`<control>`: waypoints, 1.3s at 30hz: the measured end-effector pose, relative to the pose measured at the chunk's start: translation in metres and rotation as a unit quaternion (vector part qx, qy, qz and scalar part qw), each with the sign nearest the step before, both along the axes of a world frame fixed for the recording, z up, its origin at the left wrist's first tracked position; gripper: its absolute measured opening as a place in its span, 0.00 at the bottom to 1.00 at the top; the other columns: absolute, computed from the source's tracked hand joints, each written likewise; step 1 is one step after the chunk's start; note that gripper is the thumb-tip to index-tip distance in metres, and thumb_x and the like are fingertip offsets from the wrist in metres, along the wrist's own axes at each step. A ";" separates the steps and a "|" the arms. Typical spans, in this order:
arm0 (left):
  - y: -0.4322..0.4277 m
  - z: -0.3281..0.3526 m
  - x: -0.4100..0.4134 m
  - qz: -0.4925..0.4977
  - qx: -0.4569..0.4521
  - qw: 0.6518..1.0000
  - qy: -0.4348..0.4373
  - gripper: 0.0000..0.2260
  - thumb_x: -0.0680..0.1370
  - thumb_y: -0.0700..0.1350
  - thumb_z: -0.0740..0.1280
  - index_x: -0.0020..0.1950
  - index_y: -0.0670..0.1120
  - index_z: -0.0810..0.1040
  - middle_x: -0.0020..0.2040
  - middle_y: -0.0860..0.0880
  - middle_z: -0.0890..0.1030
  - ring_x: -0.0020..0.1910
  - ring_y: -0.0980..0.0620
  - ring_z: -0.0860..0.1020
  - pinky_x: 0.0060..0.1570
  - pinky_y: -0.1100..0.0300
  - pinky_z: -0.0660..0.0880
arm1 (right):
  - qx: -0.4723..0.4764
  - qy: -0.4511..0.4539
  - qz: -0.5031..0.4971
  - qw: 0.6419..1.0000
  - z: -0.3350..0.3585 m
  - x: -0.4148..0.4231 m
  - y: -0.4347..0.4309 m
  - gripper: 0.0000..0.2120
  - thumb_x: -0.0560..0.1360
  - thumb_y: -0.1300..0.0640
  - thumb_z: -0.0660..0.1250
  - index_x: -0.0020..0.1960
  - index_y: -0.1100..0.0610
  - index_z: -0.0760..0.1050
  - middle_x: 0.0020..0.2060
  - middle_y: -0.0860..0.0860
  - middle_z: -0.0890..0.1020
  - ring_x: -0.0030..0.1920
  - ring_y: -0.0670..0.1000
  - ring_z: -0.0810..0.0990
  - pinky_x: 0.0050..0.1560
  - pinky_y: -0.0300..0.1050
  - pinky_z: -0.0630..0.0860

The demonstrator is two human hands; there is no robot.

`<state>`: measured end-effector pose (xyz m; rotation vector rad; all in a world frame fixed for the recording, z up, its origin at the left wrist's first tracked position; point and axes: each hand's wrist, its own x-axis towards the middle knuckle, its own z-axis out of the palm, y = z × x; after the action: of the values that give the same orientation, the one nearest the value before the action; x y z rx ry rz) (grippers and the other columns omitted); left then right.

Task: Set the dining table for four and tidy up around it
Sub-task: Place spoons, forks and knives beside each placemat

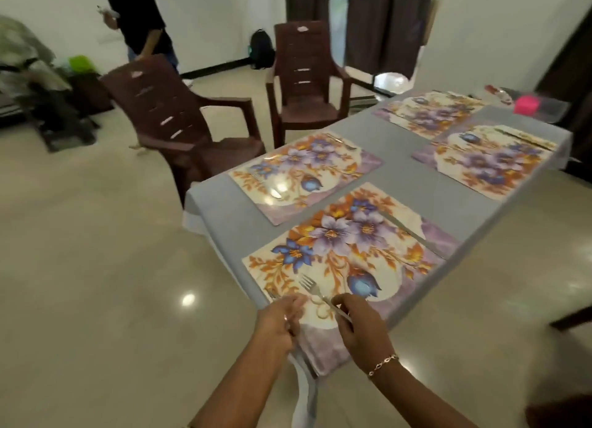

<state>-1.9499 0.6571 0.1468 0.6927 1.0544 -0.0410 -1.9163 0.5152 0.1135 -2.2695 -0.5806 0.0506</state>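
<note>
Several floral placemats lie on the grey-clothed dining table. Over the near end of the nearest placemat, my right hand pinches the handle of a fork, tines pointing away from me. My left hand grips another slim metal utensil; only its tip shows past the fingers. A knife lies along this placemat's far side. The placemat to the left carries cutlery too.
Two brown plastic chairs stand off the table's left side. A person stands at the back left. A pink object sits on the table's far end. Dark curtains hang behind, and a black bag rests by the wall.
</note>
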 end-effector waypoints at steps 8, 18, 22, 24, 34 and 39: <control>0.049 -0.004 -0.045 0.178 -0.004 0.984 0.004 0.07 0.81 0.38 0.57 0.46 0.40 0.74 0.39 0.45 0.81 0.27 0.51 0.78 0.13 0.72 0.62 | -0.011 0.130 0.071 0.989 -0.019 0.011 0.056 0.11 0.74 0.64 0.58 0.55 0.63 0.74 0.46 0.53 0.77 0.47 0.51 0.74 0.48 0.35 0.65; 0.050 -0.003 -0.051 0.220 -0.025 0.975 0.009 0.09 0.81 0.39 0.58 0.42 0.41 0.73 0.41 0.45 0.77 0.39 0.50 0.75 0.15 0.72 0.64 | -0.094 0.218 0.066 0.969 -0.028 0.016 0.061 0.03 0.77 0.62 0.59 0.49 0.56 0.69 0.38 0.55 0.78 0.40 0.54 0.76 0.43 0.44 0.73; 0.046 -0.006 -0.046 0.221 -0.037 0.974 0.010 0.10 0.81 0.39 0.58 0.42 0.41 0.74 0.38 0.46 0.79 0.36 0.50 0.78 0.15 0.72 0.65 | -0.149 0.202 0.094 0.964 -0.027 0.018 0.054 0.03 0.77 0.60 0.59 0.45 0.55 0.70 0.41 0.57 0.81 0.45 0.57 0.80 0.46 0.44 0.75; 0.043 -0.006 -0.043 0.218 -0.042 0.975 0.010 0.09 0.81 0.40 0.57 0.43 0.41 0.74 0.38 0.45 0.80 0.38 0.50 0.76 0.15 0.72 0.65 | -0.196 0.172 0.115 0.959 -0.023 0.023 0.053 0.05 0.77 0.59 0.59 0.48 0.57 0.74 0.45 0.56 0.81 0.48 0.56 0.79 0.47 0.42 0.72; 0.040 -0.009 -0.036 0.219 -0.038 0.975 0.005 0.08 0.81 0.40 0.58 0.46 0.40 0.75 0.42 0.44 0.79 0.39 0.50 0.77 0.17 0.71 0.68 | -0.291 -0.027 0.255 0.922 -0.011 0.041 0.063 0.13 0.78 0.56 0.60 0.61 0.57 0.71 0.58 0.55 0.76 0.55 0.56 0.76 0.54 0.44 0.73; 0.041 -0.010 -0.036 0.223 -0.038 0.974 -0.008 0.08 0.81 0.40 0.59 0.46 0.40 0.75 0.37 0.45 0.81 0.29 0.51 0.81 0.19 0.70 0.71 | -0.256 -0.121 0.369 0.885 -0.019 0.042 0.063 0.28 0.66 0.62 0.74 0.65 0.62 0.71 0.65 0.56 0.74 0.56 0.57 0.79 0.55 0.44 0.76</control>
<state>-1.9859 0.6985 0.1371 0.3739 1.1669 0.3093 -1.8745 0.5779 0.0942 -2.4135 -1.7143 0.3335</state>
